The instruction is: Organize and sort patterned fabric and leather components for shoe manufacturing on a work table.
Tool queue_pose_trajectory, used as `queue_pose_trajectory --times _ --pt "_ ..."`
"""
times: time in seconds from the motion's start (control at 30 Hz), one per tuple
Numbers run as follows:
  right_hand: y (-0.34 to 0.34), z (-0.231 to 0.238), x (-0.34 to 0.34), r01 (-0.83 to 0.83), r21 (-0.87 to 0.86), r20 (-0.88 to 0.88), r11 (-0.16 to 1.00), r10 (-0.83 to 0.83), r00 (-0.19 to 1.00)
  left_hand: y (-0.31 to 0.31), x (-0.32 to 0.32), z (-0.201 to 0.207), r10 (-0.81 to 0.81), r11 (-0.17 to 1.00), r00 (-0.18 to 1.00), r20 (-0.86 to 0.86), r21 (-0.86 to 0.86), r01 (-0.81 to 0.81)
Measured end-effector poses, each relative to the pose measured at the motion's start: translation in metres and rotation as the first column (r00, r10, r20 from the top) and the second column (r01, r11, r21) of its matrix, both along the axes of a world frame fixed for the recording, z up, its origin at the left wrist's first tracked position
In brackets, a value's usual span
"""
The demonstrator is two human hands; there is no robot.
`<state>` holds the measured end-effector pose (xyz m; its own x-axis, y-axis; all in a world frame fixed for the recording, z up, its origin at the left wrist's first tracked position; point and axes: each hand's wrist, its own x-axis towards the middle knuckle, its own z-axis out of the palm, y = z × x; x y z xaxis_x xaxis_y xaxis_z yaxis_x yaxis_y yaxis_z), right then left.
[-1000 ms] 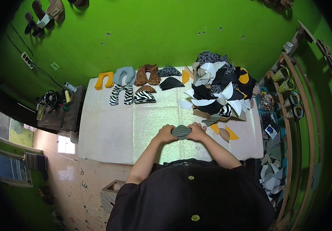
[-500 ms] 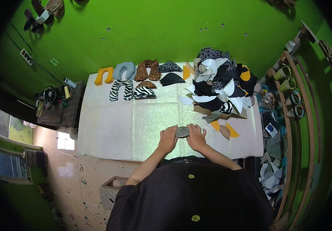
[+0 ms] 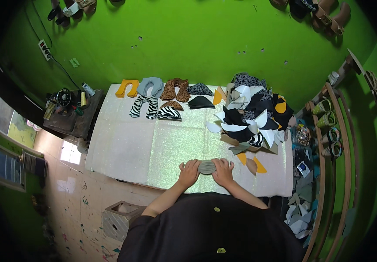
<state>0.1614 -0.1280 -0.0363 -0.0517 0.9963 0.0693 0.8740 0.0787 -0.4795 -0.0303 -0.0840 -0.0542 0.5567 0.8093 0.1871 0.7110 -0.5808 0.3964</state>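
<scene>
Near the front edge of the pale, glittery table [image 3: 118,148] is a thick stack of grey-green cut pieces [image 3: 206,167], its layered edges showing. My left hand [image 3: 189,174] grips its left end and my right hand [image 3: 223,172] its right end, fingers curled over it. Right of my right hand lie a tan piece [image 3: 251,166] and yellow pieces [image 3: 260,165]. Beyond them rises a large heap of black, white and patterned offcuts [image 3: 245,114].
Along the back stand U-shaped stacks in yellow [image 3: 127,88], grey [image 3: 150,87], leopard print [image 3: 176,90] and zebra print [image 3: 144,107], beside a black half-round stack [image 3: 201,102]. A sewing machine [image 3: 64,98] stands at left. A wooden rack with sandals [image 3: 328,119] leans at right.
The whole view has tilted, so the table sits lower in the picture and more of the wall shows. Both my hands keep hold of the grey-green stack, with little visible movement.
</scene>
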Motion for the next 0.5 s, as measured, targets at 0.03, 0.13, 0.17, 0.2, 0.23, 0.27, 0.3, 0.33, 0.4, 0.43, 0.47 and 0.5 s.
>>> queue_pose_trajectory --times 0.03,0.13,0.17,0.2,0.23,0.27,0.3,0.33,0.4,0.43,0.47,0.5 --pt "-0.004 0.000 -0.002 0.009 -0.023 0.020 1.000 -0.008 1.000 -0.006 -0.001 0.000 0.015 1.000 1.000 -0.008 0.000 -0.015" --pt "-0.004 -0.005 -0.006 0.021 -0.016 0.043 1.000 -0.020 0.999 -0.009 0.003 -0.005 0.093 0.995 0.996 0.001 0.042 -0.093" --pt "-0.004 -0.004 -0.007 0.026 -0.049 0.023 0.998 -0.025 0.999 -0.011 0.002 -0.003 0.096 0.995 0.995 0.003 0.016 -0.096" --pt "-0.003 -0.004 -0.008 0.029 -0.082 0.004 0.996 -0.029 1.000 -0.011 0.002 -0.002 0.099 0.995 0.995 0.004 -0.010 -0.099" --pt "0.000 -0.005 -0.007 0.024 -0.053 0.009 0.998 -0.024 1.000 -0.008 0.002 -0.003 0.098 0.995 0.995 0.010 -0.026 -0.097" --pt "0.001 -0.007 -0.007 0.011 -0.051 0.008 0.999 -0.010 1.000 -0.007 0.002 0.001 0.111 0.994 0.994 0.009 -0.024 -0.110" --pt "0.001 -0.008 -0.006 0.025 -0.055 -0.010 0.998 -0.026 1.000 -0.007 0.002 0.007 0.102 0.990 0.994 0.029 -0.098 -0.099" --pt "0.000 -0.010 -0.006 0.040 -0.060 -0.029 0.997 -0.042 0.999 -0.007 0.003 0.010 0.095 0.982 0.994 0.051 -0.169 -0.085" --pt "0.002 -0.015 -0.005 0.023 -0.031 -0.031 0.999 -0.024 0.999 -0.010 0.001 0.010 0.128 0.981 0.990 0.051 -0.156 -0.119" --pt "0.002 -0.018 -0.006 0.060 -0.023 -0.090 0.998 -0.062 0.994 -0.011 -0.001 0.009 0.167 0.969 0.982 0.090 -0.198 -0.147" --pt "0.004 -0.017 -0.006 0.099 -0.018 -0.150 0.995 -0.101 0.984 -0.011 -0.002 0.010 0.203 0.956 0.971 0.129 -0.242 -0.168" --pt "0.006 -0.016 -0.007 0.106 0.009 -0.177 0.994 -0.103 0.979 -0.012 -0.006 0.012 0.246 0.943 0.955 0.164 -0.269 -0.197"
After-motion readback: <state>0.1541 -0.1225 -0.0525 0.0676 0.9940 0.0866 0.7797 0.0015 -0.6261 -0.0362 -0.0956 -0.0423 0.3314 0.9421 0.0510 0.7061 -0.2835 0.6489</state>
